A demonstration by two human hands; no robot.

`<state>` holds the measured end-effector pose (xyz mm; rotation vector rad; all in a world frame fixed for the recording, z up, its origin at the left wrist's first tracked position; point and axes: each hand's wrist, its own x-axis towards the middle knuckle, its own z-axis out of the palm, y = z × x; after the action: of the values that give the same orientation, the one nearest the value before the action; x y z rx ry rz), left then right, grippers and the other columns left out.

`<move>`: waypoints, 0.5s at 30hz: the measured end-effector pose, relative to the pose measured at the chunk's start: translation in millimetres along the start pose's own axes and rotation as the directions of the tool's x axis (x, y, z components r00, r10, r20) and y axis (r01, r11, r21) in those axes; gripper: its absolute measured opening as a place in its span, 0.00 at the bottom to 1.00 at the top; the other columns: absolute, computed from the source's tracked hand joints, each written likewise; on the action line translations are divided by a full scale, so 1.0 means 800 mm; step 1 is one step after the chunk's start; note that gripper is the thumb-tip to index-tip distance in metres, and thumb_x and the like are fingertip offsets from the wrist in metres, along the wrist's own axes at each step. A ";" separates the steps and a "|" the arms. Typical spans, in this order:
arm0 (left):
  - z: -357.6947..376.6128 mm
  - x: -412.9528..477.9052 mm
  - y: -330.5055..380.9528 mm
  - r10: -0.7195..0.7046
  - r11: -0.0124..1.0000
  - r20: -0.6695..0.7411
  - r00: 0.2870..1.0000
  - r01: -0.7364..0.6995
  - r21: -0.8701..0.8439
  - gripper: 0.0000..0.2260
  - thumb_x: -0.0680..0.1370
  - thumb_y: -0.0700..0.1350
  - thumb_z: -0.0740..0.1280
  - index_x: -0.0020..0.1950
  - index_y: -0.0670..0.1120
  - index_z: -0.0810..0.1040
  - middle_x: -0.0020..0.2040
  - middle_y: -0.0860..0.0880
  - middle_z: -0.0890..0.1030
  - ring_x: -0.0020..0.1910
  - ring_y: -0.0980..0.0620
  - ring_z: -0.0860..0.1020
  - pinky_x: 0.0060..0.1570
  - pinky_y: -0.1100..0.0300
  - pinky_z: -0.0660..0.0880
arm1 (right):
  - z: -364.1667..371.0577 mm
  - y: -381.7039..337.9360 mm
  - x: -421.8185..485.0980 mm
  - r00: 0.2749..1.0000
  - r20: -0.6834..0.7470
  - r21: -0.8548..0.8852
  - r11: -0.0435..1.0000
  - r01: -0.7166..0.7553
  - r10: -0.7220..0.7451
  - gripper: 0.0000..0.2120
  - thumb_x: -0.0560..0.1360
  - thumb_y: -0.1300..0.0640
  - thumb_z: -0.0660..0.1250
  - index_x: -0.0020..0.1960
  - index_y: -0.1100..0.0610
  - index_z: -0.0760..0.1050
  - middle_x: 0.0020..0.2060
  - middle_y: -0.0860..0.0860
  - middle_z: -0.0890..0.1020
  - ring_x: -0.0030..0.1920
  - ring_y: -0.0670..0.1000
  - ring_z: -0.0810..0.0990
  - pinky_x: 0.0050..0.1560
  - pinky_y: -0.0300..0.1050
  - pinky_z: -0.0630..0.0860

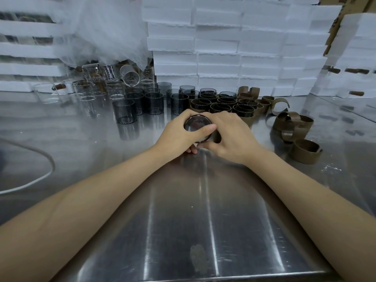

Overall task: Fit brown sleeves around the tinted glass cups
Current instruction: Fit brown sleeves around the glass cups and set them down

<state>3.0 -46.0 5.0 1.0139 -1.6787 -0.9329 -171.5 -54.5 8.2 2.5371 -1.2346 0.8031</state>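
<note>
Head view shows both hands meeting over the middle of the worktop (203,210), clamped on one tinted cup (197,125). The cup stands upright, mouth up toward the camera, so its long axis runs straight up from the steel. The left hand (177,132) curls round its left wall with the thumb lying along the near rim. The right hand (231,137) wraps it from the right. A dark strip of brown sleeve (215,136) shows just under the right palm, against the cup's right side. How far round the glass it reaches is hidden by the fingers. The fitting probably turns on sliding or closing the sleeve along that upright axis, and the right hand is the nearer to it.

Toward the far edge stand bare tinted cups (130,110), all empty. Right of them are the sleeved cups (223,105), packed touching. Loose sleeves (293,125) lie toward the right edge. Clear glassware (91,88) sits at the far left.
</note>
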 end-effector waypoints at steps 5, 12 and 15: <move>0.001 0.000 0.003 0.010 1.000 -0.063 0.998 -0.009 0.020 0.09 0.76 0.60 0.68 0.50 0.56 0.77 0.43 0.55 0.82 0.27 0.45 0.82 0.24 0.61 0.75 | 0.001 -0.006 -0.002 0.997 -0.072 0.009 1.000 0.020 -0.020 0.31 0.70 0.46 0.74 0.68 0.58 0.72 0.55 0.53 0.79 0.56 0.56 0.75 0.57 0.44 0.64; 0.001 0.001 0.000 0.046 0.996 -0.159 0.986 -0.057 -0.065 0.18 0.84 0.57 0.52 0.53 0.51 0.79 0.44 0.47 0.82 0.31 0.51 0.82 0.26 0.61 0.78 | -0.001 -0.019 0.001 0.998 -0.056 0.157 0.988 -0.002 0.011 0.34 0.70 0.51 0.74 0.73 0.54 0.67 0.61 0.53 0.76 0.60 0.55 0.73 0.62 0.51 0.69; -0.001 0.000 -0.003 0.205 0.978 -0.222 0.953 -0.193 0.074 0.19 0.86 0.49 0.48 0.60 0.49 0.78 0.51 0.54 0.82 0.49 0.64 0.80 0.46 0.72 0.75 | -0.002 -0.030 0.002 0.997 -0.038 0.349 0.936 -0.045 0.063 0.35 0.71 0.55 0.73 0.74 0.55 0.64 0.66 0.53 0.72 0.66 0.49 0.69 0.68 0.47 0.67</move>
<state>4.0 -47.2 2.9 0.9281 -1.5823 -0.6196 -152.6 -40.3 11.7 2.7416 -1.2463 1.1843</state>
